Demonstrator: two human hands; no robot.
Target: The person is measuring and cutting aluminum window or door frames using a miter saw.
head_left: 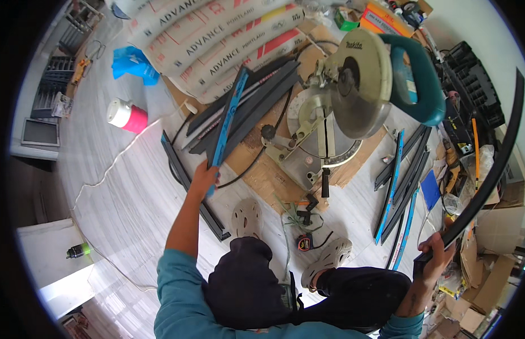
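My left hand (205,179) is closed around the near end of a blue-faced profile strip (228,116), which slants up and away over a pile of dark profile strips (268,96). Off to the right, my right hand (435,259) grips the lower end of a long black profile strip (494,164) that rises toward the right rim. Between the hands stands a mitre saw (358,85) with a green handle, its round guard over the slotted base. Another dark strip (189,186) lies on the floor beside my left hand.
Several black and blue strips (404,186) lie right of the saw. A tape measure (304,243) sits between my shoes. Stacked sacks (217,45) stand at the back; a pink-and-white jug (128,115) is at left. A white cord (113,166) crosses the floor. Cardboard boxes (502,226) crowd the right.
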